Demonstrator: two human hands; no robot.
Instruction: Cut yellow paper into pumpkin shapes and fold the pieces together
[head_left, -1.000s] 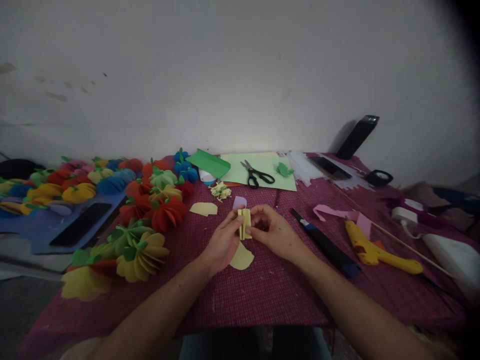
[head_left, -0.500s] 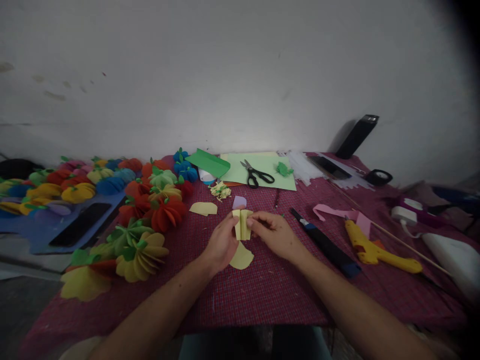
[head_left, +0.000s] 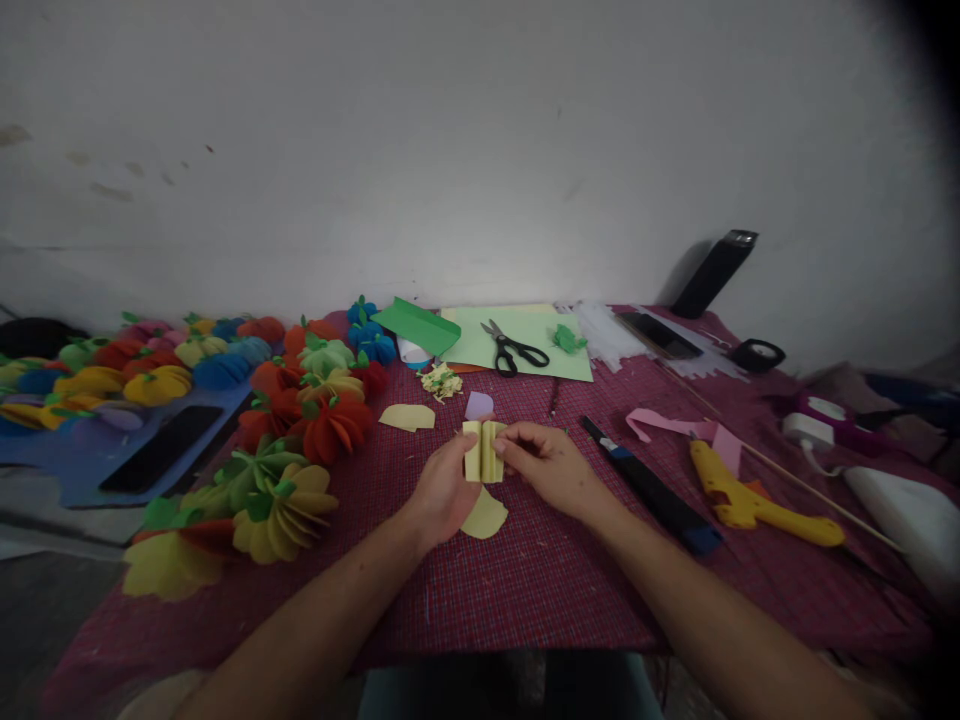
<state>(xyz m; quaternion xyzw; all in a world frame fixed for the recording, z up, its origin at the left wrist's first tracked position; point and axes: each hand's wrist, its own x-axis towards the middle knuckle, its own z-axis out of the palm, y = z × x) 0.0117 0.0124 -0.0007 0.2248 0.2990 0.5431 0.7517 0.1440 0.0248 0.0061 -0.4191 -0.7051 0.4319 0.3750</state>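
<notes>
A small pale yellow folded paper (head_left: 472, 458), pleated and partly spread, is held upright between both hands. My left hand (head_left: 445, 490) grips its left side, thumb in front. My right hand (head_left: 551, 465) pinches the right edge between thumb and fingers. Just below the folded paper, a loose pale yellow paper piece (head_left: 484, 516) lies on the checked cloth. A small lilac paper piece (head_left: 478, 404) sits right behind it. Farther left lies another pale yellow cut piece (head_left: 407, 416), with a heap of paper scraps (head_left: 441, 381) beyond.
Black-handled scissors (head_left: 513, 350) rest on a light green sheet (head_left: 472, 345) at the back. A yellow glue gun (head_left: 757, 505), a black-handled tool (head_left: 660, 490) and pink strips lie to the right. Colourful paper pumpkins (head_left: 330, 420) crowd the left side. A black bottle (head_left: 715, 273) leans against the wall.
The folded paper's pleats have been opened slightly wider between my fingers. Both hands stay in almost the same place.
</notes>
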